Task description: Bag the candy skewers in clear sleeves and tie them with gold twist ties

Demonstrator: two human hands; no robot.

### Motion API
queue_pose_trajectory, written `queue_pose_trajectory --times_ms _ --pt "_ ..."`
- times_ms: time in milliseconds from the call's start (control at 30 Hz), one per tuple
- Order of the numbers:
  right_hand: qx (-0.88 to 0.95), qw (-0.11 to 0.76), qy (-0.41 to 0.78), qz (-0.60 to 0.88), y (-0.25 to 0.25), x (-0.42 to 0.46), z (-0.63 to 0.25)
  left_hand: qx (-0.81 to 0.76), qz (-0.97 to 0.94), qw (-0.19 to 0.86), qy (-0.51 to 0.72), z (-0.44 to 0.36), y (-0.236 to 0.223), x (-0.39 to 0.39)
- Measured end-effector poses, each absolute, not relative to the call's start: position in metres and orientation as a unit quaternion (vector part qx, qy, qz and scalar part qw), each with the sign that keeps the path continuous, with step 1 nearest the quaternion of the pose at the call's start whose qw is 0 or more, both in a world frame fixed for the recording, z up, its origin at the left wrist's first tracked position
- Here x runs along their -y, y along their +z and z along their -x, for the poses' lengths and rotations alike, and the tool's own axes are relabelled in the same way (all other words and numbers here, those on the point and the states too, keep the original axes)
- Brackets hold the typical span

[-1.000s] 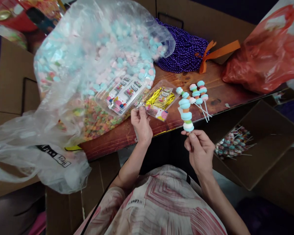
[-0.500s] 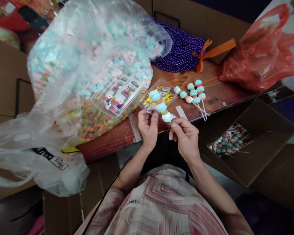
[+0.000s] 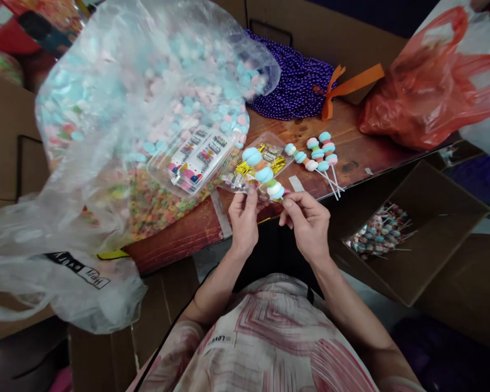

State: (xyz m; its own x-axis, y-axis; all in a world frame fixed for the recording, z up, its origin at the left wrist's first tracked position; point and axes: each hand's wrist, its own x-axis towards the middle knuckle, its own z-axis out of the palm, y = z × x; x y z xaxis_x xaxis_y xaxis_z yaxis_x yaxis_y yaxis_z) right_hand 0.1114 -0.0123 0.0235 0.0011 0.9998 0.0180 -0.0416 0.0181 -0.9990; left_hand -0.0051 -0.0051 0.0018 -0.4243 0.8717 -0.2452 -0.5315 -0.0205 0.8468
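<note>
My right hand (image 3: pixel 308 223) pinches the stick end of a candy skewer (image 3: pixel 264 175), threaded with blue, orange, green and white gummies and marshmallows. It slants up and left over the table. My left hand (image 3: pixel 244 220) is closed at a clear plastic bag (image 3: pixel 233 184), thumb against fingers, just below the skewer; the bag's outline is hard to make out. Behind the skewer lies a clear pack of gold twist ties (image 3: pixel 275 160). To the right, several similar candy skewers (image 3: pixel 320 152) rest on the table with white sticks pointing toward me.
A large clear bag of blue and pink marshmallows (image 3: pixel 179 81) covers the table's left side. Beside it are a clear plastic case (image 3: pixel 191 158) and ring-shaped gummies (image 3: pixel 159 212). Purple beads (image 3: pixel 294 76) and a red plastic bag (image 3: pixel 416 92) stand behind. A cardboard box (image 3: pixel 436 234) holds wrapped skewers.
The view has shifted slightly, moving the table things a little left. My left thumb and fingers have moved slightly at the plastic; my right hand keeps its pinch on the skewer.
</note>
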Motion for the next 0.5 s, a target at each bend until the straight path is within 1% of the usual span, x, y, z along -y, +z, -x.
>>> queue_pose_trajectory --times_ms 67,167,300,367,500 --pt "0.498 0.51 0.51 0.481 0.023 0.011 -0.112 -0.472 -0.162 0.516 0.696 0.007 0.005 0.005" --pt "0.474 0.528 0.525 0.47 0.022 0.01 -0.109 -0.461 -0.142 0.534 0.694 0.01 0.009 0.003" --pt "0.442 0.553 0.528 0.469 0.02 0.011 -0.11 -0.458 -0.094 0.6 0.649 0.018 0.013 0.001" --pt "0.438 0.562 0.51 0.481 0.017 0.014 -0.117 -0.454 -0.062 0.626 0.631 0.023 0.015 -0.002" --pt "0.453 0.576 0.447 0.513 0.007 0.027 -0.138 -0.449 -0.026 0.64 0.623 0.031 0.017 -0.009"
